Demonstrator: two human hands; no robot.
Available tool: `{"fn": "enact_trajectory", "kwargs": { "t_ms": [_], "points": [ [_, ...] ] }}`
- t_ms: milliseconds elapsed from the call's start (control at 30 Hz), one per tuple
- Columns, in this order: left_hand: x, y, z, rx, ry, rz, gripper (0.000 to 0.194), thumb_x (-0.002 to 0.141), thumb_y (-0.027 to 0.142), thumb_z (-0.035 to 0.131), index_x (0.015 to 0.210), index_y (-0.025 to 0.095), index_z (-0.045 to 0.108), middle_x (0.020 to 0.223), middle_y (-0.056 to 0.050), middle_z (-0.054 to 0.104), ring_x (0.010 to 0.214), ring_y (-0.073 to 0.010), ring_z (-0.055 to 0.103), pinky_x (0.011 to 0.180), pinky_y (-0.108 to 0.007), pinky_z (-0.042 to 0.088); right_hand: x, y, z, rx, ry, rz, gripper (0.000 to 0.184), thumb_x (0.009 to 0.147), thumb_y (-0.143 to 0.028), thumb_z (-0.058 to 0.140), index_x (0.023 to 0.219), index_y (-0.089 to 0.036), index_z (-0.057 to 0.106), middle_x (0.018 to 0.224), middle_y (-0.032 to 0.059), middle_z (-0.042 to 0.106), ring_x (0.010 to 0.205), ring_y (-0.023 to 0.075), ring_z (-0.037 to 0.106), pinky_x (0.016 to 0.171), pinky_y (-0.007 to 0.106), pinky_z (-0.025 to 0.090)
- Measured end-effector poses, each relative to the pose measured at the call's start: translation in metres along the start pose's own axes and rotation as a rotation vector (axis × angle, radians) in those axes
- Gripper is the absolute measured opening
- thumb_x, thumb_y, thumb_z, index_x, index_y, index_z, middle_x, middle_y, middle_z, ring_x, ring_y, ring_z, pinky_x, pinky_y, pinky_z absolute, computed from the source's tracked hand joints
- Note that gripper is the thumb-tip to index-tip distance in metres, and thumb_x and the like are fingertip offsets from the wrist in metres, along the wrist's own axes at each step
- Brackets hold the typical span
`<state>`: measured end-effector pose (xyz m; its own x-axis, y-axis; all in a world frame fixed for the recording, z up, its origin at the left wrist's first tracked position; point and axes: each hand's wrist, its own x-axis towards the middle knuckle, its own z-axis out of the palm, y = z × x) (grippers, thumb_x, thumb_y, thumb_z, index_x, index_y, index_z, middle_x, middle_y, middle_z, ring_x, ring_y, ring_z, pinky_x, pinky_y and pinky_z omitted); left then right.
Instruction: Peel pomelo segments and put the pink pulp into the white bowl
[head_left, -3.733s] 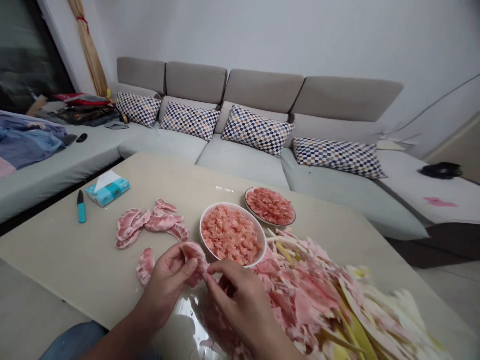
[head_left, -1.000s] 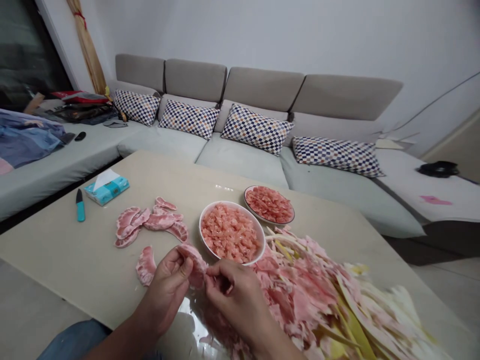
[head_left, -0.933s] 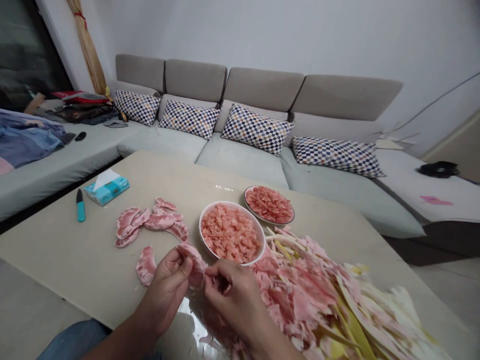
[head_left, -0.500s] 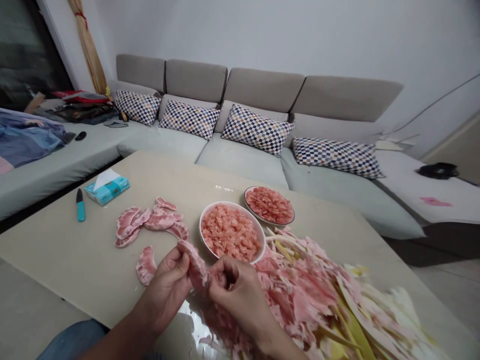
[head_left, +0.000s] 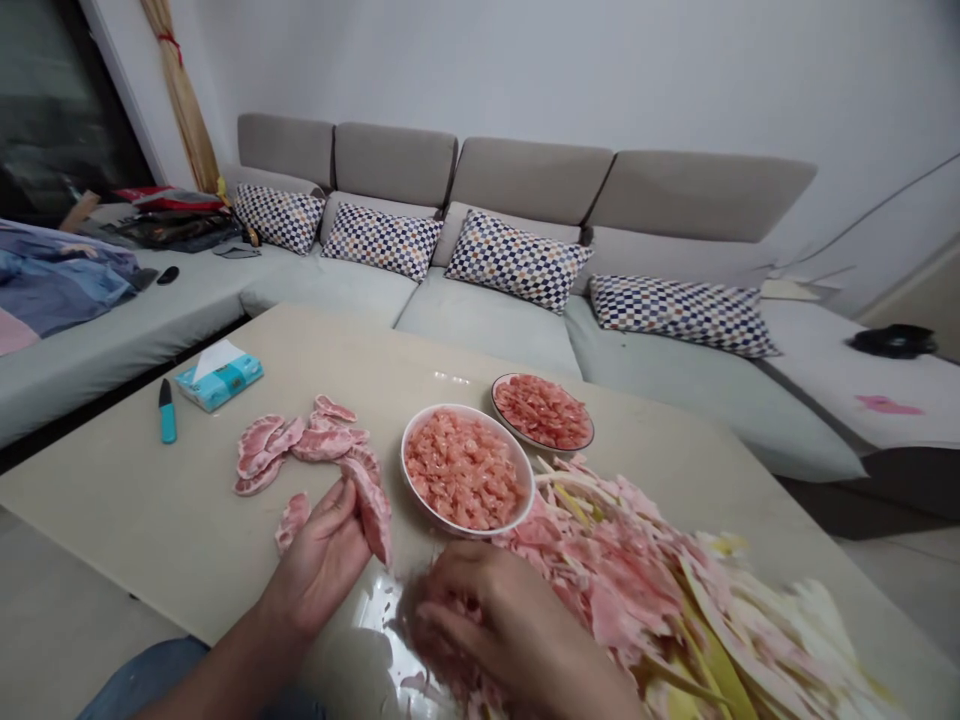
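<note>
My left hand (head_left: 319,565) is closed on a pink pomelo segment (head_left: 369,512), holding it between thumb and fingers above the table. Lower and to the right, my right hand (head_left: 480,610) hovers at the near edge of the peel pile (head_left: 600,580), its fingers curled and slightly blurred; whatever they hold is hidden. A white bowl (head_left: 465,470) heaped with pomelo pulp stands just beyond my right hand. More pomelo segments (head_left: 259,455) lie on the table to the left, and a single one (head_left: 292,520) is partly behind my left hand.
A dark-rimmed plate (head_left: 544,412) of pulp stands behind the bowl. At the table's left are a small knife (head_left: 166,412) with a teal handle and a blue tissue pack (head_left: 221,378). A sofa (head_left: 495,335) with checkered cushions runs along the table's far side.
My right hand has come away from the pomelo segment, moving down toward the peel pile. My left hand still holds the segment, now turned more upright and slightly left.
</note>
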<state>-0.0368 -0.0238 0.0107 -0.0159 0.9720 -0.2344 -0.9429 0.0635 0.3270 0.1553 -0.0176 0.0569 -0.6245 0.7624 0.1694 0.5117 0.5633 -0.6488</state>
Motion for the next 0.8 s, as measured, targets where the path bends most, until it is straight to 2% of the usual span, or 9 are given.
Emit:
{"fn": "enact_trajectory", "kwargs": {
  "t_ms": [100, 200, 333, 433, 600, 800],
  "points": [
    [-0.004, -0.004, 0.001, 0.067, -0.045, 0.002, 0.011, 0.089, 0.009, 0.057, 0.089, 0.016, 0.067, 0.089, -0.003, 0.066, 0.083, -0.0119, 0.064, 0.087, -0.026, 0.049, 0.004, 0.001, 0.010, 0.066, -0.018, 0.069, 0.014, 0.085, -0.013, 0.058, 0.087, -0.021, 0.070, 0.082, 0.0027, 0.070, 0.072, 0.0155, 0.064, 0.068, 0.025, 0.049],
    [-0.008, -0.006, 0.004, 0.156, -0.090, 0.009, 0.006, 0.087, 0.015, 0.062, 0.091, 0.016, 0.066, 0.088, -0.003, 0.064, 0.080, -0.0125, 0.061, 0.086, -0.028, 0.048, 0.011, -0.001, 0.022, 0.160, 0.074, 0.118, 0.017, 0.085, -0.018, 0.061, 0.101, -0.020, 0.069, 0.085, 0.0032, 0.070, 0.067, 0.0140, 0.063, 0.064, 0.024, 0.048],
    [-0.015, -0.011, 0.006, 0.273, -0.147, 0.054, 0.001, 0.086, 0.017, 0.065, 0.087, 0.018, 0.064, 0.080, -0.001, 0.060, 0.075, -0.0116, 0.055, 0.074, -0.023, 0.046, 0.015, -0.003, 0.033, 0.158, 0.172, 0.088, 0.012, 0.085, -0.021, 0.059, 0.084, -0.018, 0.070, 0.068, 0.0009, 0.063, 0.056, 0.0122, 0.056, 0.054, 0.022, 0.041],
    [-0.020, -0.015, 0.008, 0.386, -0.161, 0.096, 0.004, 0.085, 0.019, 0.066, 0.083, 0.017, 0.063, 0.078, -0.001, 0.057, 0.072, -0.0112, 0.051, 0.068, -0.021, 0.042, 0.013, -0.004, 0.034, 0.130, 0.155, 0.063, 0.016, 0.084, -0.017, 0.056, 0.075, -0.016, 0.069, 0.061, 0.0002, 0.059, 0.054, 0.0115, 0.053, 0.052, 0.022, 0.037],
    [-0.024, -0.016, 0.010, 0.489, -0.126, 0.135, 0.009, 0.083, 0.024, 0.070, 0.083, 0.017, 0.064, 0.078, -0.001, 0.055, 0.070, -0.0109, 0.048, 0.067, -0.022, 0.041, 0.012, -0.003, 0.030, 0.132, 0.094, 0.020, 0.026, 0.086, -0.015, 0.051, 0.066, -0.016, 0.067, 0.059, 0.0004, 0.059, 0.055, 0.0112, 0.052, 0.053, 0.022, 0.037],
    [-0.022, -0.019, 0.007, 0.436, -0.117, 0.155, 0.009, 0.083, 0.023, 0.069, 0.082, 0.016, 0.063, 0.079, 0.000, 0.054, 0.072, -0.0107, 0.048, 0.071, -0.021, 0.042, 0.015, -0.002, 0.037, 0.127, 0.188, -0.006, 0.027, 0.082, -0.013, 0.052, 0.058, -0.016, 0.064, 0.053, -0.0017, 0.054, 0.050, 0.0099, 0.049, 0.050, 0.021, 0.034]
  ]
}}
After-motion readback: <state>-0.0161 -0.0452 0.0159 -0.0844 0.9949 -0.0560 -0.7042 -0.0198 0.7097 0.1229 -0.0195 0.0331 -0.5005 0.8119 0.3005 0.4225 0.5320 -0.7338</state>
